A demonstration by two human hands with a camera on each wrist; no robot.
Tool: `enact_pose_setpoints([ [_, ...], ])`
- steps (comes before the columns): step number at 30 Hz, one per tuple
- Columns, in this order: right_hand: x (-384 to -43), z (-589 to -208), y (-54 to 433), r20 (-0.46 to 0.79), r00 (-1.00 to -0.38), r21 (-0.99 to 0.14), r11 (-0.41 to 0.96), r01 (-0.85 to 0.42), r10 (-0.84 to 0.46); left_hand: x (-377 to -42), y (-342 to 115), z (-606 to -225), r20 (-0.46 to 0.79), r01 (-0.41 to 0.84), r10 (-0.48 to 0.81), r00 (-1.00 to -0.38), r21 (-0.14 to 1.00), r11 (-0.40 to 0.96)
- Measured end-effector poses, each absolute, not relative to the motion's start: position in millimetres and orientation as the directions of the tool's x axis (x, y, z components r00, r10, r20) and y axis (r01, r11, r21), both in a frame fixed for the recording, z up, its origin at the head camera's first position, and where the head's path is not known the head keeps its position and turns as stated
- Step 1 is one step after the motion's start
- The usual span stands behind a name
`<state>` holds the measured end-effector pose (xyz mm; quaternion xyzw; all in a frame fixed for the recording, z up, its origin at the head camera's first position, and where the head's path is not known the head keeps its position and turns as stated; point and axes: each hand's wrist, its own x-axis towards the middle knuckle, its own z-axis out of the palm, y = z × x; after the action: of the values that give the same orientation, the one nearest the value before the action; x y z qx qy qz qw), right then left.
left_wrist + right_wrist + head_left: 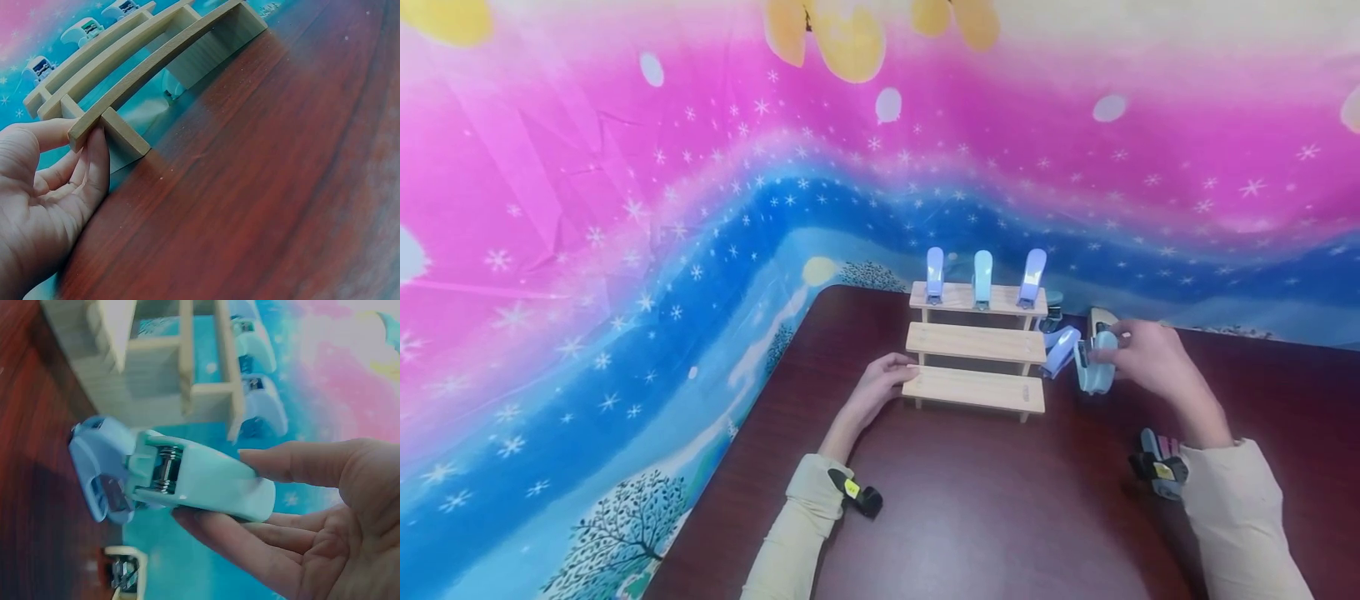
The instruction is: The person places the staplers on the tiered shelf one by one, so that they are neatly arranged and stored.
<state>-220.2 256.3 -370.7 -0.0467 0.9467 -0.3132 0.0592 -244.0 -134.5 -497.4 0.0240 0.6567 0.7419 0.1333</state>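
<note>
My right hand (1150,358) pinches a mint green stapler (219,484) between thumb and fingers, held to the right of a three-step wooden rack (973,387). In the right wrist view its spring end points away from the palm. With thumb and fingers, my left hand (56,175) grips the left end of the rack's lowest step. On the top step stand a lilac stapler (934,275), a mint stapler (982,279) and another lilac stapler (1032,277), side by side. The middle and lowest steps bear nothing.
Beside the rack's right end lies a lilac stapler (1060,352), with a teal stapler (1052,308) behind it. A cream stapler (128,572) is near the held one. By the right sleeve lie a grey-blue stapler (1148,446) and something pink (1168,447). A patterned cloth (700,250) hangs behind the table.
</note>
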Motion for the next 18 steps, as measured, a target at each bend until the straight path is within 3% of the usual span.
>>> enact_pose_setpoints([
  [18, -205, -345, 222, 0.085, -0.991, -0.694, 0.707, -0.136, -0.107, -245, -134, -499, -0.142, -0.170, 0.231, -0.962, 0.980, -0.105],
])
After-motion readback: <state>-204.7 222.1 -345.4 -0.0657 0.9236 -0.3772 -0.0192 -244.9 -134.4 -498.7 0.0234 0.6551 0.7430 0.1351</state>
